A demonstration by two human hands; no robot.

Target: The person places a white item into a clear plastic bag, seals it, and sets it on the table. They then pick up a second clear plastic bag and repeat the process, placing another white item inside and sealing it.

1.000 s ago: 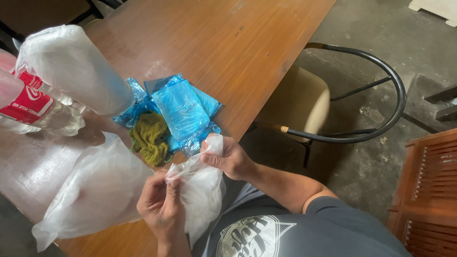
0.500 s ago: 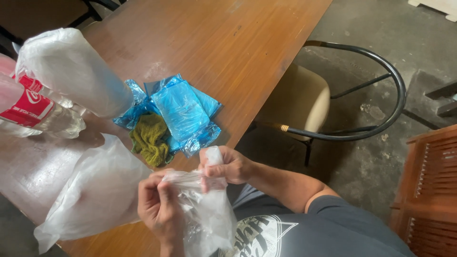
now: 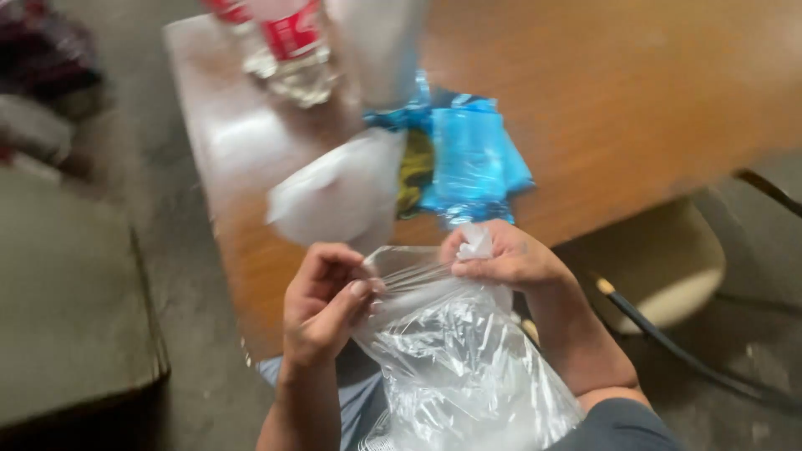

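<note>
Both my hands hold a clear plastic bag (image 3: 455,359) over my lap, stretched taut between them at its top edge. My left hand (image 3: 322,301) pinches the bag's left side with thumb and fingers. My right hand (image 3: 505,255) grips the bunched right corner of the bag. The bag hangs down in front of my grey shirt. Just beyond my hands, on the brown wooden table (image 3: 635,108), lie a blue plastic packet (image 3: 472,163), something olive green (image 3: 415,171) and a white plastic bag (image 3: 342,196).
A clear bottle with a red label (image 3: 288,46) and another white bag (image 3: 380,42) stand at the table's far part. A beige chair with a black tube frame (image 3: 668,267) is on my right. A grey slab (image 3: 71,292) lies on the floor to the left.
The view has swung left and turned, and it is blurred. My hands have pulled the clear bag's top edge taut and wider between them; it now hangs lower over my lap.
</note>
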